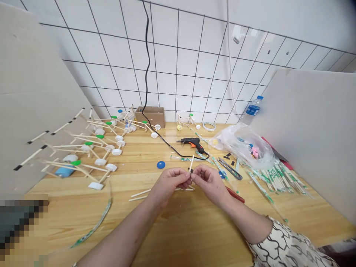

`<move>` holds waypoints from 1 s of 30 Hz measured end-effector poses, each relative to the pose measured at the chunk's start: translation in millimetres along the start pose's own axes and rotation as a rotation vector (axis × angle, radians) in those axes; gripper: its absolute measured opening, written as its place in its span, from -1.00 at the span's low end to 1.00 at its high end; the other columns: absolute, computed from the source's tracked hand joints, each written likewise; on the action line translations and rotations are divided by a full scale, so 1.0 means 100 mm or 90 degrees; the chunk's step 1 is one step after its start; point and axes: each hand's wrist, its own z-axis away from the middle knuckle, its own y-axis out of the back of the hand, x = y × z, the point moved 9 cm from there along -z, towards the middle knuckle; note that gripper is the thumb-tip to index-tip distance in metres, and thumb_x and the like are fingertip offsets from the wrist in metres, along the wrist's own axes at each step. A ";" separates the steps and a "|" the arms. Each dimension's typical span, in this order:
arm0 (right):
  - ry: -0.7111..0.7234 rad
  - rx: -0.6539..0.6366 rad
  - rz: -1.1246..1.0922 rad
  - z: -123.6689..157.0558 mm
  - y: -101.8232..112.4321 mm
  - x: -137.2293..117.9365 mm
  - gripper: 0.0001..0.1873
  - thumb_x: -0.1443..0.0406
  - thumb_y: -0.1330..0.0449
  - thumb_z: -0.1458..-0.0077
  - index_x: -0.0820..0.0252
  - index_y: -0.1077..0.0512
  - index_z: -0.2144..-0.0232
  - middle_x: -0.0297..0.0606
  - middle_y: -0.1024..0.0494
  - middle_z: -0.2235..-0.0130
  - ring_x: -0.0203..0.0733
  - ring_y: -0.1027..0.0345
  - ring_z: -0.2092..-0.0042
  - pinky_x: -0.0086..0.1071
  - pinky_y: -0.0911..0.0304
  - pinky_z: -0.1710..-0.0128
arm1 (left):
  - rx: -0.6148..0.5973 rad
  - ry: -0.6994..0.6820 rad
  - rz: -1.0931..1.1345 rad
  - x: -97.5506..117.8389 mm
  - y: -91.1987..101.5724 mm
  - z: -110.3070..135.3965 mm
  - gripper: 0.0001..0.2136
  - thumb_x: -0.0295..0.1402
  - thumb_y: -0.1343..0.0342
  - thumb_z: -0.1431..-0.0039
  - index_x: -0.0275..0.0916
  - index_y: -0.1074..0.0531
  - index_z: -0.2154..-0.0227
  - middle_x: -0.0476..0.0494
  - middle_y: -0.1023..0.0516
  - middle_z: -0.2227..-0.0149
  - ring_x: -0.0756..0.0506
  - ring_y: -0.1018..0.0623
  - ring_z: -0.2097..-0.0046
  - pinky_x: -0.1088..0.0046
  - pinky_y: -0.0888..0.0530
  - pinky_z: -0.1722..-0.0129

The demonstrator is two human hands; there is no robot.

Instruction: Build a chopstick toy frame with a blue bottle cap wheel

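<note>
My left hand (171, 183) and my right hand (210, 181) meet in front of me, their fingertips pinching a thin wooden stick (191, 165) that stands nearly upright. Whatever else lies inside the fingers is hidden. Below my hands, loose wooden sticks (140, 195) lie on the wooden table (167, 218). A blue bottle cap (160, 164) sits just beyond my left hand. Beyond my right hand are black-handled scissors (230, 168), and a red-handled tool (236, 194) lies partly under my right wrist.
Stick-and-bottle-cap wheeled models (91, 148) crowd the table's left side. A black glue gun (191, 144) and its cable lie ahead. Further right are a plastic bag of caps (244, 146) and wrapped chopsticks (275, 178). Grey boards (311, 129) stand at both sides, with a tiled wall behind.
</note>
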 end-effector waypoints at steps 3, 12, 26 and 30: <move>0.003 -0.011 0.028 -0.01 -0.01 -0.01 -0.83 0.25 -0.23 0.13 0.17 -0.31 0.60 -0.42 -0.32 0.61 -0.35 -0.12 0.55 -0.46 -0.03 0.56 | -0.009 0.001 -0.032 0.00 0.00 0.00 -0.74 -0.18 -0.28 0.21 -0.31 -0.47 0.64 -0.05 -0.47 0.59 0.04 -0.37 0.50 0.49 -0.30 0.41; -0.017 -0.119 0.051 -0.01 -0.08 -0.07 -0.88 0.28 -0.16 0.15 0.16 -0.28 0.61 -0.41 -0.28 0.58 -0.32 -0.09 0.51 -0.44 -0.01 0.51 | -0.052 0.028 -0.061 -0.02 -0.01 0.00 -0.75 -0.21 -0.31 0.26 -0.31 -0.47 0.61 -0.03 -0.47 0.59 0.04 -0.39 0.49 0.51 -0.29 0.40; -0.044 -0.193 0.008 0.02 -0.12 -0.03 -0.93 0.32 -0.15 0.13 0.17 -0.31 0.57 -0.41 -0.34 0.56 -0.30 -0.18 0.46 -0.42 -0.07 0.41 | -0.088 0.065 -0.003 -0.08 -0.05 0.01 -0.80 -0.33 -0.32 0.29 -0.31 -0.46 0.59 -0.05 -0.50 0.57 0.03 -0.41 0.51 0.48 -0.31 0.40; -0.036 -0.201 0.021 0.02 -0.12 -0.04 -0.94 0.33 -0.15 0.11 0.17 -0.32 0.57 -0.41 -0.34 0.56 -0.30 -0.17 0.46 -0.44 -0.05 0.43 | -0.094 0.061 -0.018 -0.06 -0.07 0.02 -0.82 -0.35 -0.32 0.30 -0.31 -0.44 0.62 -0.06 -0.50 0.58 0.03 -0.40 0.51 0.49 -0.30 0.42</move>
